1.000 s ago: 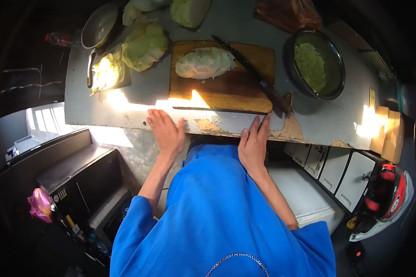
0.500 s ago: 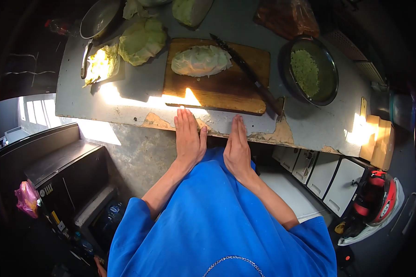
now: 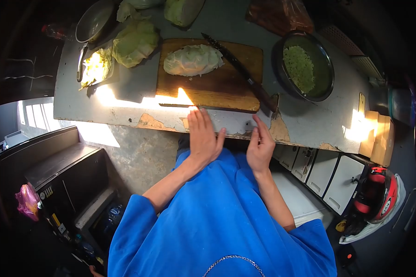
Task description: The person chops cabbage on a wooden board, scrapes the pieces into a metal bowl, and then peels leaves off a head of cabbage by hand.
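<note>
At the left of the worktop (image 3: 76,99) lies a frying pan (image 3: 92,23), with sunlit leaf scraps (image 3: 97,64) beside its handle, then a loose cabbage leaf (image 3: 135,44). Next comes the pale cabbage piece (image 3: 193,60), resting on the wooden cutting board (image 3: 208,87). Just below the board, my left hand (image 3: 203,141) is flat, fingers together and thumb apart; I can't tell if its fingertips touch the worktop. The knife (image 3: 235,64) slants across the board. Near its handle, my right hand (image 3: 261,147) is loosely bent, thumb apart from fingers. Shredded cabbage (image 3: 299,67) sits in the metal bowl (image 3: 326,69).
</note>
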`<state>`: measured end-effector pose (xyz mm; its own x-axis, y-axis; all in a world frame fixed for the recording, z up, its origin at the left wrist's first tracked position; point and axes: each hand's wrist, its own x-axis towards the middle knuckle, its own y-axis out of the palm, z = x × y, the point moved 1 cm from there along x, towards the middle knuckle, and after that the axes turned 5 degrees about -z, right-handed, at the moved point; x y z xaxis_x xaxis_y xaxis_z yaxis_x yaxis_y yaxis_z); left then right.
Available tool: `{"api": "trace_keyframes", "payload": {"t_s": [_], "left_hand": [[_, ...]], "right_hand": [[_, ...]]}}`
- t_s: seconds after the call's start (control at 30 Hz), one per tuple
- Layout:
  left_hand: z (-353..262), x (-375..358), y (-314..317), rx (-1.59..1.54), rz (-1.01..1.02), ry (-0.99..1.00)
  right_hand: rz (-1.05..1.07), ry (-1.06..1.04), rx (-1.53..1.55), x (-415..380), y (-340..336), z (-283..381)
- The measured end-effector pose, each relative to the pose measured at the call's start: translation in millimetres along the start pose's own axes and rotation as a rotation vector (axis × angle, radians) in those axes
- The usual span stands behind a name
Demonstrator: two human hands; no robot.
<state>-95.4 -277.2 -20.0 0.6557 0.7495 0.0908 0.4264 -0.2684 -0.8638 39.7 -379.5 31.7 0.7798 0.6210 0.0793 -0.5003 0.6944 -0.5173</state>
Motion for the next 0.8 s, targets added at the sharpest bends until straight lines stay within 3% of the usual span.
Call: {"api": "trace_keyframes", "payload": {"t_s": [0.2, 0.33, 0.47, 0.6, 0.67, 0.8], "left_hand": [[-38, 9, 23, -0.111, 0.053, 0.091], [-32, 12, 21, -0.292, -0.004, 0.107], [12, 17, -26, -0.559, -0.281, -0.051], [46, 14, -37, -0.488, -0.224, -0.212], [40, 17, -39, -0.196, -0.195, 0.354], [31, 30, -19, -0.173, -0.222, 0.377]], "right_hand": [[-0.172, 0.136, 0.032, 1, -23, -32], [-0.153, 0.161, 0.012, 1, -36, -30], [-0.181, 0.062, -0.053, 7, -44, -28], [0.089, -0.044, -0.097, 12, -20, -19], [0.18, -0.245, -0.106, 15, 0, -8], [0.261, -0.297, -0.153, 27, 33, -19]]}}
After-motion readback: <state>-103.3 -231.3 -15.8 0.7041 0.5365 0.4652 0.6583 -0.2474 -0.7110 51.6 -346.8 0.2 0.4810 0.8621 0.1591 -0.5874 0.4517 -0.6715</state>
